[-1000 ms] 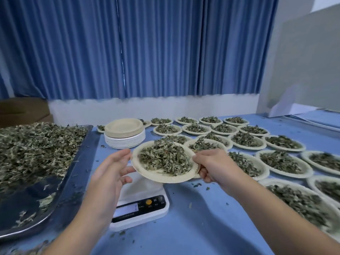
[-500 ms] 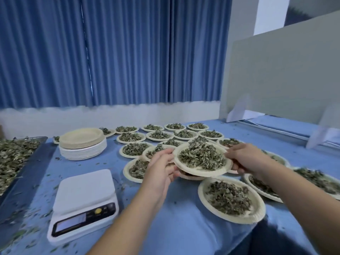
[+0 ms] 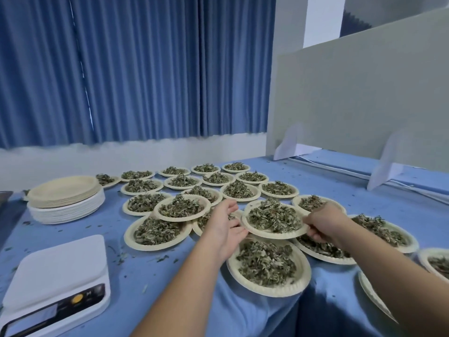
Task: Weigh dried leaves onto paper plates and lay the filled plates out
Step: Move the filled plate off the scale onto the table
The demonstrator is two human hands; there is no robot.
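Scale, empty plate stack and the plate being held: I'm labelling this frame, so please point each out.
scale (image 3: 56, 268), head view, bare white weighing platform.
empty plate stack (image 3: 65, 190), head view, top plate's face.
held plate (image 3: 272, 235), head view, its near rim.

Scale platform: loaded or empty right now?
Empty: the scale platform is bare white; the right hand holds the filled plate well aside.

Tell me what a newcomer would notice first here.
Rows of leaf-filled plates cover the blue table's middle and right. In front, the right hand pinches the rim of another full plate over them, the left hand touching its other side. A stack of empty plates stands far left.
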